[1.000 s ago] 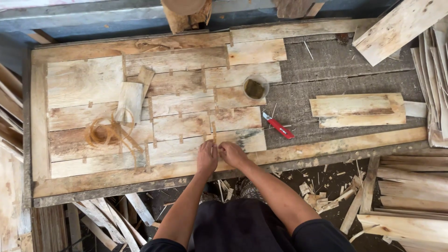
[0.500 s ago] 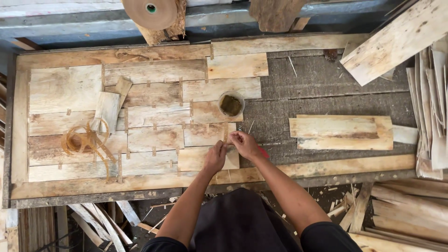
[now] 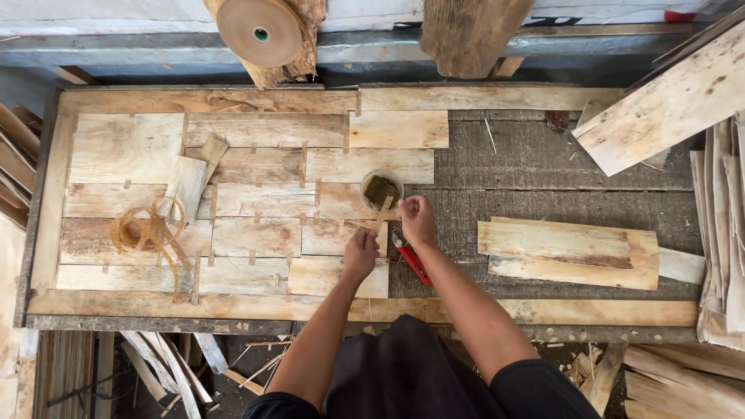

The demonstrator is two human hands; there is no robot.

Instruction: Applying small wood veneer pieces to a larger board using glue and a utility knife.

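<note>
My left hand (image 3: 361,252) rests with curled fingers on the edge of a pale veneer piece (image 3: 339,277) in the patchwork of wood sheets on the workbench (image 3: 543,159). My right hand (image 3: 417,217) pinches a short strip of brown paper tape (image 3: 383,212) whose upper end reaches a small round cup (image 3: 381,188) with dark contents. A red-handled cutter (image 3: 413,261) lies on the bench just below my right wrist.
A big roll of brown tape (image 3: 259,31) hangs above the bench's far edge. Loose tape curls (image 3: 147,230) lie at the left. Stacked veneer sheets (image 3: 570,252) sit at the right, with more wood boards (image 3: 667,101) and strips (image 3: 722,225) at the far right.
Both hands have moved up from the front of the veneer layout toward the cup. My right hand now holds a tape strip at the cup.
</note>
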